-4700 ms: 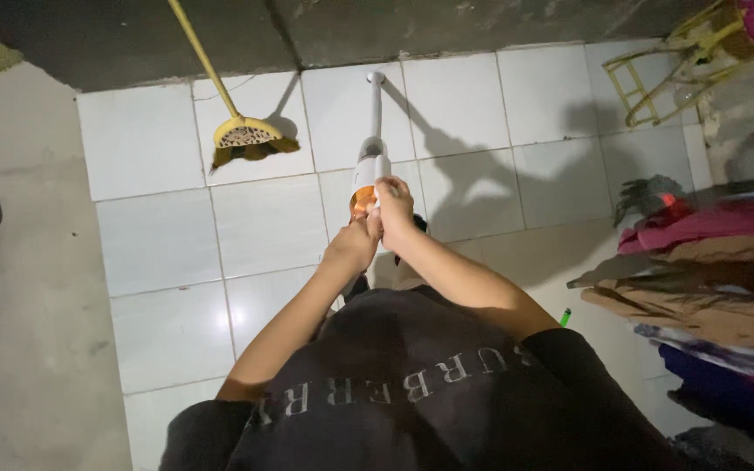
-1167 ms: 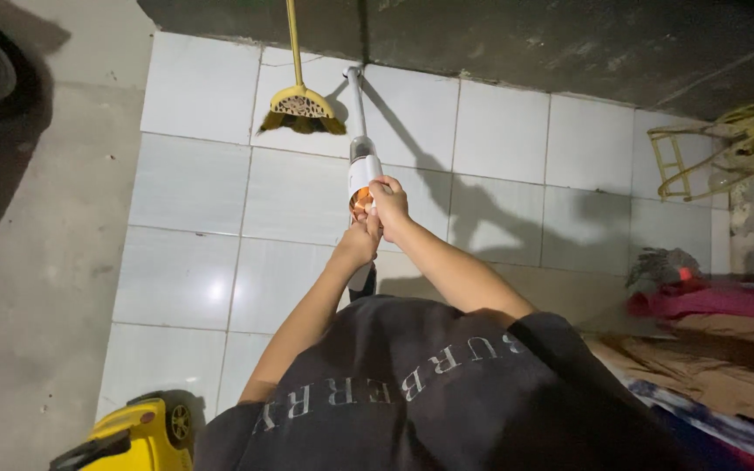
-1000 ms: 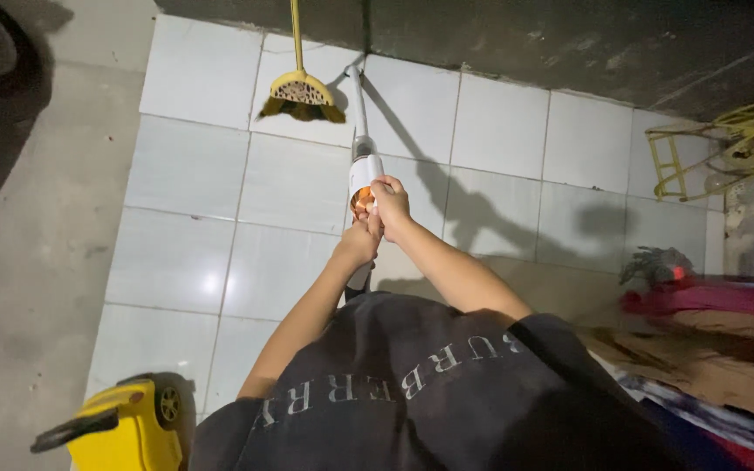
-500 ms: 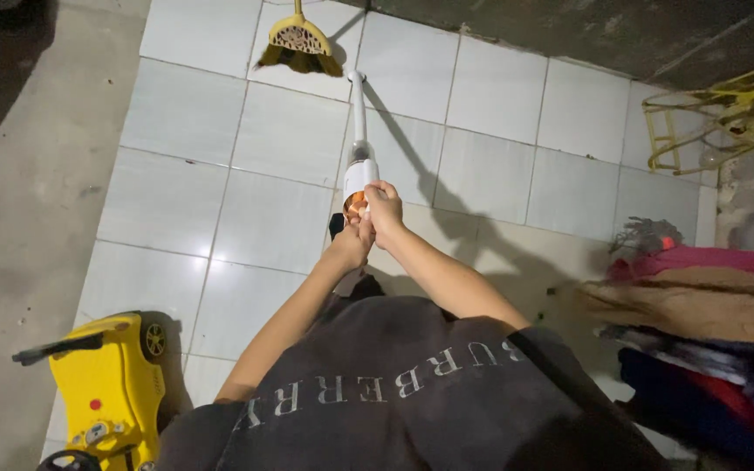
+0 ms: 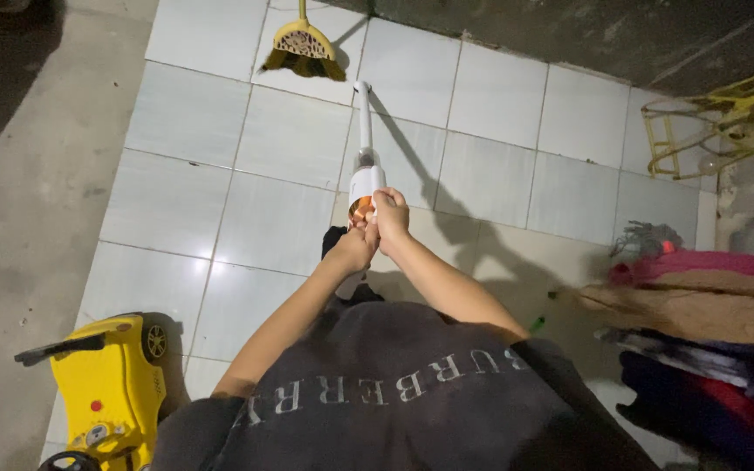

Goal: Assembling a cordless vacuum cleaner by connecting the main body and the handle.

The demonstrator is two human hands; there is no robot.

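A white stick vacuum (image 5: 366,166) with an orange part near its upper end points away from me, its tip resting on the white floor tiles (image 5: 263,192). My left hand (image 5: 357,247) and my right hand (image 5: 391,215) are both closed around its upper end, side by side, arms stretched forward over my dark shirt. A yellow broom head (image 5: 304,48) lies on the tiles just beyond the vacuum's tip, a little to the left.
A yellow toy ride-on car (image 5: 102,392) stands at the lower left. A yellow metal rack (image 5: 726,122) sits at the upper right. Piled clothes (image 5: 709,323) fill the right side. Bare concrete (image 5: 19,174) runs along the left, and a dark wall is ahead.
The view has shifted, so the toy car has come into sight at the lower left and the broom head sits higher in the picture. Both hands still hold the vacuum.
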